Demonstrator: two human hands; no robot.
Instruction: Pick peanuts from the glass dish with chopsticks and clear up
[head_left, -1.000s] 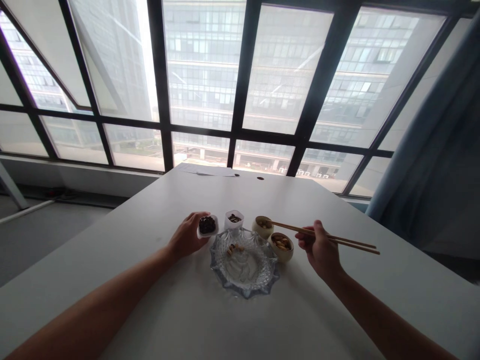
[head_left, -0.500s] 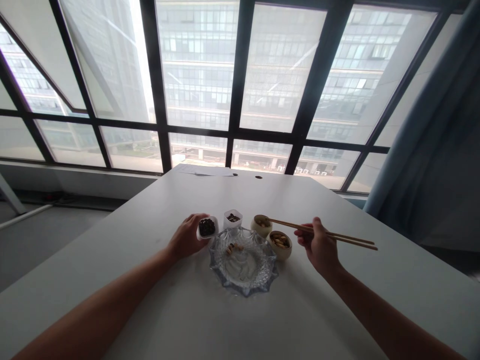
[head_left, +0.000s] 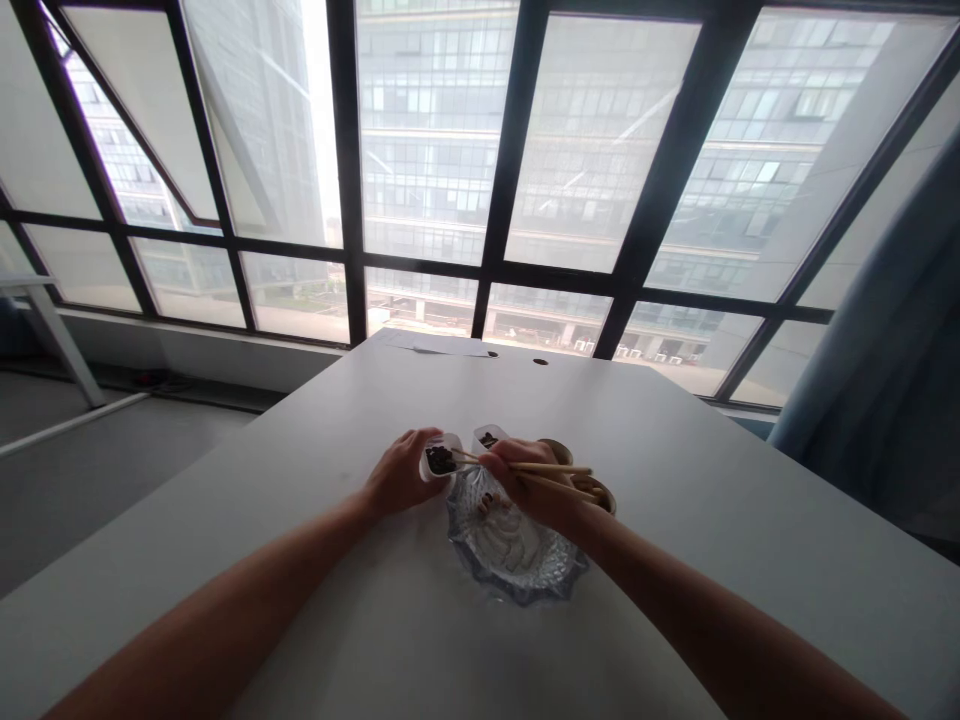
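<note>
My left hand (head_left: 401,474) grips a small white cup (head_left: 433,475) of dark beans or seeds (head_left: 440,459), tilted toward me. In my right hand (head_left: 529,478) is a pair of chopsticks (head_left: 551,468), their tips reaching into that cup. Below my right hand stands a scalloped glass bowl (head_left: 517,592) with a few small nut-like pieces (head_left: 491,503) in it. Behind it, partly covered by my right hand, is a second white cup (head_left: 487,437) with dark pieces inside. Two round tan bowls, one at the back (head_left: 561,449) and one nearer (head_left: 609,497), are mostly hidden behind my right hand.
A white table (head_left: 360,620) carries everything. Papers (head_left: 442,346) lie at its far edge, near two dark round holes in the top. Large windows (head_left: 420,150) stand beyond, with a blue curtain (head_left: 862,290) on the right.
My right hand has moved left with the chopsticks, from beside the tan bowls to the cup in my left hand. The whole view has shifted slightly.
</note>
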